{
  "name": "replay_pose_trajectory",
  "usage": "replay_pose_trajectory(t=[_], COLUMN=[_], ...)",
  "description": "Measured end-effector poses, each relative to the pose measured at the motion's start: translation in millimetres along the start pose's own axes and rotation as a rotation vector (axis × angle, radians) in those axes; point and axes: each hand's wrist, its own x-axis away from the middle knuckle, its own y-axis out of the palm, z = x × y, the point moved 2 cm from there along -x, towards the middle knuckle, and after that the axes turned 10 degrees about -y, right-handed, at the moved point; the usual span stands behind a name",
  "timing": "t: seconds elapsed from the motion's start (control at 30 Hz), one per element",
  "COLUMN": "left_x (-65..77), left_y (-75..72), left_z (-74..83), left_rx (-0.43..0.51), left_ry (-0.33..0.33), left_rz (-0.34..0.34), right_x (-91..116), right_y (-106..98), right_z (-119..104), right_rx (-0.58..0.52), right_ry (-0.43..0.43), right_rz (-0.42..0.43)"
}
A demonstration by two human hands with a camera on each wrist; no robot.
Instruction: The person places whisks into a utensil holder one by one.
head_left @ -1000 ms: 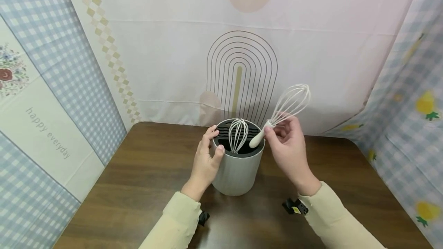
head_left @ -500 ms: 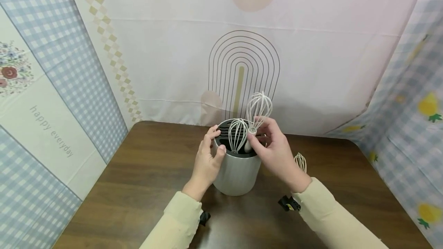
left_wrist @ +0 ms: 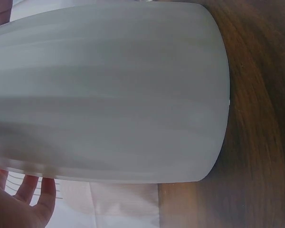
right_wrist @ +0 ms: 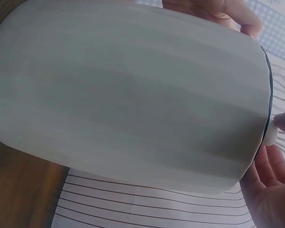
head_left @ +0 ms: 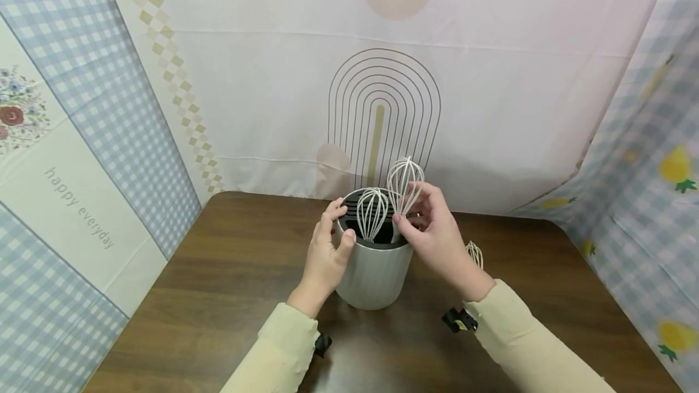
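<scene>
Whisk point(head_left: 405, 190), balloon-shaped and pale-wired, is pinched by the right grip point(head_left: 439, 235); the left grip point(head_left: 330, 251) clasps the smooth grey cylindrical holder point(head_left: 371, 278).

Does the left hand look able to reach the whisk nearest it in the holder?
Probably yes: the left hand grips the holder close beside that whisk, and nothing visible stands between them.
</scene>
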Motion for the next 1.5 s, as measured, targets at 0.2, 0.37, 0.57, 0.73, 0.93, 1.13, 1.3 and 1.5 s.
replay_pose_trajectory(t=[0.2, 0.37, 0.57, 0.73, 0.93, 1.13, 1.3, 1.5], left_x=[0.2, -0.4, -0.1, -0.2, 0.1, 0.2, 0.3, 0.5], left_y=[0.0, 0.0, 0.0, -0.5, 0.1, 0.1, 0.3, 0.3], left_z=[0.4, -0.2, -1.5, -0.6, -0.1, -0.4, -0.7, -0.3], left_rx=[-0.003, -0.010, -0.017, -0.010, -0.011, -0.019, -0.022, -0.024], left_ry=[-0.004, -0.001, -0.010, -0.005, 0.001, 0.006, 0.004, 0.015], left_rz=[0.000, 0.006, -0.001, 0.009, 0.012, 0.016, 0.011, 0.016], right_x=[0.6, 0.9, 2.1, 3.5, 5.8, 8.9, 12.8, 15.6], right_y=[-2.0, -1.2, -0.5, -0.5, -1.5, -2.4, -2.5, 2.8], right_z=[0.3, 0.3, 0.0, 0.2, -0.9, -2.1, 8.6, 31.0], right_rx=[-0.013, -0.032, -0.019, 0.030, 0.102, 0.119, 0.128, 0.143], right_ry=[0.017, 0.030, 0.039, 0.028, 0.017, 0.020, 0.002, -0.011], right_rz=[0.009, -0.002, -0.026, -0.035, -0.026, -0.034, -0.031, -0.025])
